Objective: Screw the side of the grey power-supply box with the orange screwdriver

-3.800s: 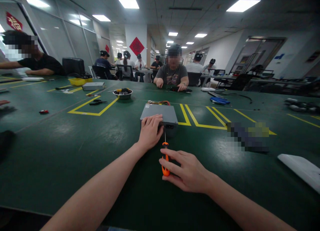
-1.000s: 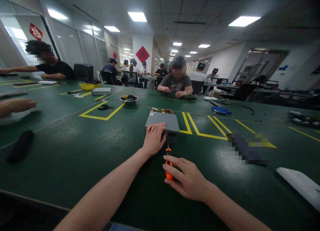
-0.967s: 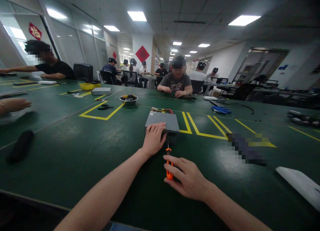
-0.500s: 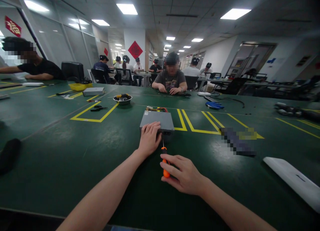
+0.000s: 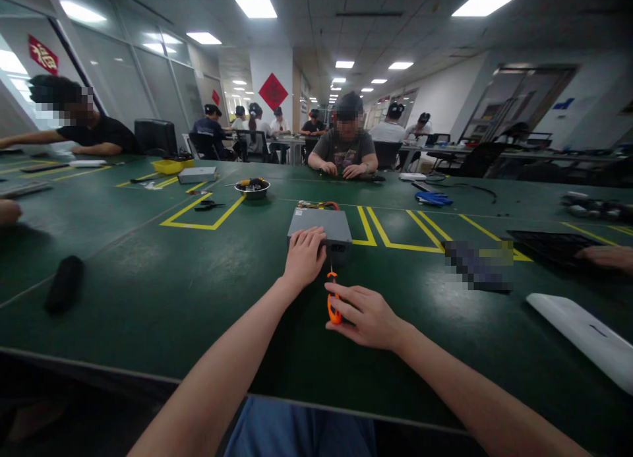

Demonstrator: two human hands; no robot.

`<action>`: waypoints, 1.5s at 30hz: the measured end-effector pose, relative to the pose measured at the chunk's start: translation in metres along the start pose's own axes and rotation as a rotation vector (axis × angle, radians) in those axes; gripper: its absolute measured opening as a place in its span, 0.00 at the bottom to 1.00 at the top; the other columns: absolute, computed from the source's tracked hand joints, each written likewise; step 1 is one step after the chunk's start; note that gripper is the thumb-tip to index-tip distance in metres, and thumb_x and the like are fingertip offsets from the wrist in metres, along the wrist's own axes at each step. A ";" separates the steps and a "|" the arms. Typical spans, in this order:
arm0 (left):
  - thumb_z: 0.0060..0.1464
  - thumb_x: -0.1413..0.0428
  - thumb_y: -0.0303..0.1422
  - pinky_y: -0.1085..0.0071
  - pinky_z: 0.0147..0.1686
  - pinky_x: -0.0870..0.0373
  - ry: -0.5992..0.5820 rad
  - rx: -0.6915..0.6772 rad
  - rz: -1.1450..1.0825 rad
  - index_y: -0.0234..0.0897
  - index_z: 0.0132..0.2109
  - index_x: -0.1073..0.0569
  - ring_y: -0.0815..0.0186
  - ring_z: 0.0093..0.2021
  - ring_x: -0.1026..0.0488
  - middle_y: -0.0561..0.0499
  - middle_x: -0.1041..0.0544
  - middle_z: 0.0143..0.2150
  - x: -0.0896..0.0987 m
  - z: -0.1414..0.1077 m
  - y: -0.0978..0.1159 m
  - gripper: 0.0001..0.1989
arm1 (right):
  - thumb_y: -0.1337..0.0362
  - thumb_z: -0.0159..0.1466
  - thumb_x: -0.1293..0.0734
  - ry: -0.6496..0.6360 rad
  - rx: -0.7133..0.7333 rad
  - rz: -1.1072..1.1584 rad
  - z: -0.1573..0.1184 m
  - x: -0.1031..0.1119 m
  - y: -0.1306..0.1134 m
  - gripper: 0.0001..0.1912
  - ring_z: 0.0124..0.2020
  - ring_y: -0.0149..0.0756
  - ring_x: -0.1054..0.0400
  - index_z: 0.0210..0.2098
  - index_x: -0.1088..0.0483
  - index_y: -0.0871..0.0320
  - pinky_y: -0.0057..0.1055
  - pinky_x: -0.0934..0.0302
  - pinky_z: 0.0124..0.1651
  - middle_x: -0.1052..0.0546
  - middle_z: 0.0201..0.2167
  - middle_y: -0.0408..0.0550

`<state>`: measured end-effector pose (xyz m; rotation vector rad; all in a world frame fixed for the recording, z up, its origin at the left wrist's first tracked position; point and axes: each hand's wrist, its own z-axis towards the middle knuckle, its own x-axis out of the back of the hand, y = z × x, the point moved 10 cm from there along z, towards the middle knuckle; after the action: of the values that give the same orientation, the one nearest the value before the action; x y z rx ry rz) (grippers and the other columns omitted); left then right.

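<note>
A grey metal computer power supply lies on the green table, with coloured wires at its far side. My left hand grips its near left corner, fingers over the top and thumb down by the front face. Between the thumb and fingers of my right hand is a screwdriver with an orange and black handle. Its shaft points away from me at the front face, near the socket. Whether the tip sits in a screw is too small to tell.
Farther back are a metal bowl of tools, black pliers and blue gloves. A black object lies left; a white panel lies right. Another person's hand touches a black panel. Someone sits opposite.
The view has shifted, showing the table's near edge and my lap. Both hands keep their holds on the power supply and screwdriver. A co-worker's hand with a black panel has appeared at right.
</note>
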<state>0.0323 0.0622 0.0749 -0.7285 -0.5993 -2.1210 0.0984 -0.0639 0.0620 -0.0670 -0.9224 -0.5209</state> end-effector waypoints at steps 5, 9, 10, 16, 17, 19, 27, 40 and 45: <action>0.56 0.53 0.29 0.57 0.60 0.50 0.032 0.025 0.003 0.38 0.47 0.33 0.63 0.56 0.36 0.49 0.30 0.54 0.000 0.000 0.001 0.11 | 0.57 0.63 0.38 0.058 -0.048 -0.015 -0.007 -0.006 0.007 0.15 0.44 0.39 0.31 0.43 0.40 0.60 0.35 0.33 0.41 0.29 0.47 0.61; 0.55 0.53 0.28 0.56 0.61 0.52 0.058 0.031 -0.010 0.38 0.47 0.34 0.63 0.57 0.38 0.48 0.30 0.54 0.000 -0.003 0.000 0.12 | 0.56 0.62 0.39 -0.007 -0.043 -0.038 -0.004 -0.009 0.004 0.20 0.47 0.42 0.33 0.50 0.40 0.60 0.37 0.34 0.43 0.32 0.48 0.61; 0.55 0.52 0.28 0.56 0.61 0.52 0.054 0.023 -0.014 0.39 0.48 0.34 0.63 0.58 0.38 0.48 0.31 0.55 0.000 -0.003 0.001 0.12 | 0.57 0.62 0.39 -0.019 -0.044 -0.038 -0.003 -0.009 0.004 0.21 0.48 0.43 0.34 0.51 0.40 0.60 0.38 0.34 0.44 0.32 0.49 0.61; 0.55 0.52 0.29 0.58 0.61 0.53 0.037 0.001 -0.020 0.39 0.49 0.35 0.64 0.58 0.39 0.50 0.31 0.55 -0.001 -0.004 0.000 0.13 | 0.60 0.62 0.39 -0.015 -0.053 -0.037 -0.002 -0.010 0.002 0.17 0.47 0.44 0.33 0.48 0.38 0.63 0.39 0.35 0.44 0.33 0.50 0.63; 0.55 0.51 0.29 0.58 0.61 0.53 0.037 0.004 -0.017 0.39 0.49 0.35 0.63 0.58 0.39 0.50 0.31 0.55 -0.001 -0.004 0.000 0.14 | 0.59 0.62 0.39 -0.013 -0.051 -0.033 -0.002 -0.011 0.002 0.16 0.46 0.43 0.32 0.47 0.38 0.62 0.39 0.35 0.44 0.32 0.49 0.62; 0.55 0.51 0.29 0.58 0.61 0.53 0.035 0.009 -0.014 0.39 0.49 0.35 0.63 0.58 0.39 0.49 0.32 0.56 -0.002 -0.004 0.000 0.13 | 0.57 0.62 0.38 -0.013 -0.054 -0.019 -0.003 -0.014 0.003 0.15 0.43 0.41 0.31 0.43 0.38 0.61 0.38 0.35 0.43 0.30 0.48 0.60; 0.56 0.51 0.30 0.60 0.60 0.53 0.062 0.031 -0.022 0.40 0.47 0.36 0.64 0.57 0.38 0.51 0.30 0.54 -0.004 -0.002 -0.004 0.11 | 0.56 0.63 0.39 -0.079 -0.085 0.026 0.002 -0.015 0.004 0.21 0.47 0.45 0.33 0.51 0.41 0.62 0.39 0.35 0.43 0.33 0.50 0.62; 0.55 0.50 0.31 0.61 0.60 0.53 0.064 0.074 -0.014 0.42 0.46 0.35 0.64 0.55 0.37 0.53 0.30 0.53 -0.006 -0.001 -0.008 0.10 | 0.50 0.61 0.38 -0.080 -0.191 0.119 0.002 -0.017 0.015 0.24 0.45 0.44 0.32 0.49 0.43 0.59 0.39 0.34 0.42 0.34 0.51 0.60; 0.55 0.50 0.31 0.61 0.59 0.53 0.069 0.061 -0.022 0.42 0.45 0.35 0.64 0.55 0.37 0.53 0.30 0.53 -0.005 -0.001 -0.008 0.10 | 0.55 0.64 0.40 -0.148 -0.106 0.033 0.001 -0.014 0.006 0.18 0.46 0.44 0.33 0.48 0.37 0.61 0.38 0.35 0.43 0.34 0.51 0.61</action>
<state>0.0287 0.0687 0.0693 -0.6156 -0.6346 -2.1289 0.0933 -0.0532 0.0532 -0.2181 -1.0360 -0.5394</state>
